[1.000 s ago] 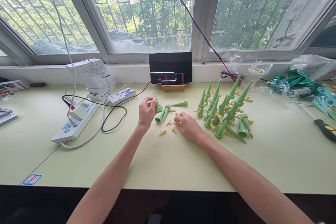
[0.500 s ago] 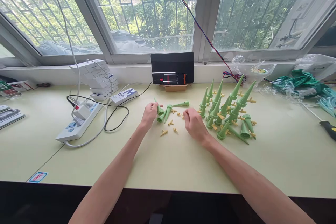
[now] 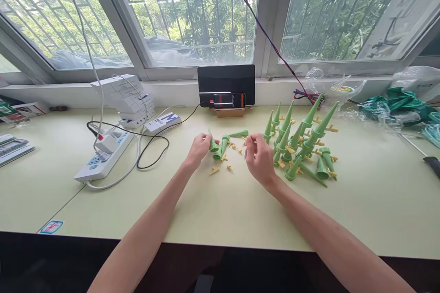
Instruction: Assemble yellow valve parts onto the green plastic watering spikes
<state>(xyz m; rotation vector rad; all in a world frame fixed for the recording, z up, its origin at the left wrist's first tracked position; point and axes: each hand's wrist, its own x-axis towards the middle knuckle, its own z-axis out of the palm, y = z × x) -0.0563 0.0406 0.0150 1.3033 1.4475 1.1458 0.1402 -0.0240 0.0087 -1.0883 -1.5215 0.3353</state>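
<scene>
My left hand point(image 3: 200, 150) is closed round a green watering spike point(image 3: 213, 144), its tip pointing up. Right beside it lie more green spikes, one a hollow cone point(image 3: 221, 150) on its side and another spike point(image 3: 239, 133) behind. My right hand point(image 3: 259, 159) is raised a little over the table with thumb and fingers pinched together on a small yellow valve point(image 3: 245, 140), mostly covered by the fingertips. Several loose yellow valves, such as one valve point(image 3: 215, 170) near the front, are scattered between the hands. To the right, a cluster of green spikes point(image 3: 302, 139) with yellow valves fitted stands upright.
A tablet point(image 3: 227, 80) and a phone point(image 3: 229, 100) lean on a stand at the back. On the left are a power strip point(image 3: 103, 158), cables and stacked white boxes point(image 3: 120, 98). Green bundles in plastic point(image 3: 398, 105) and a screwdriver point(image 3: 431, 164) lie at the right.
My right hand has lifted from among the loose valves with a yellow one in its fingertips. My left hand and its spike have shifted slightly right.
</scene>
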